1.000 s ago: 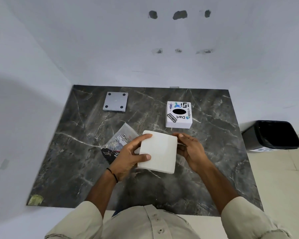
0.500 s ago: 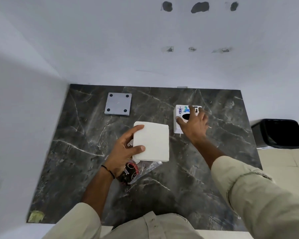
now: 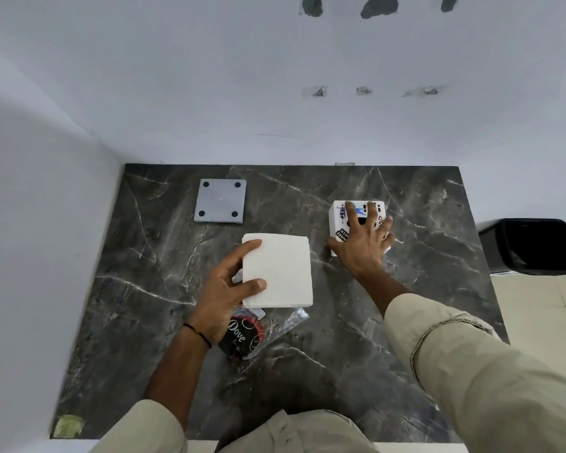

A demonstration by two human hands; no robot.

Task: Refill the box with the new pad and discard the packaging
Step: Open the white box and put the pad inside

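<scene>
A: What's hidden or hard to read, near end first?

B: Packaging [image 3: 258,331], clear plastic with a dark "Dove" print, lies on the tabletop [image 3: 144,322] partly under the left hand [image 3: 224,294] and the pad [image 3: 276,271]. Can't tell if the left hand touches it.

A: The pad?

B: White square stack, held above the tabletop. Left hand is closed on its 9 o'clock edge, thumb on top, fingers wrapped at the far corner.

A: Box?

B: White box [image 3: 339,220] with stickers, at 2 o'clock from the pad, apart from it. Right hand [image 3: 361,243] lies spread over its top, fingers splayed and covering most of the oval opening; contents not visible. Can't tell if it's actually gripping.

A: Farther out?

B: Grey square plate [image 3: 220,201] with four dark dots, at 11 o'clock from the pad. Black bin [image 3: 533,245] on the floor at 3 o'clock, off the tabletop; inside is dark, contents unreadable.
</scene>
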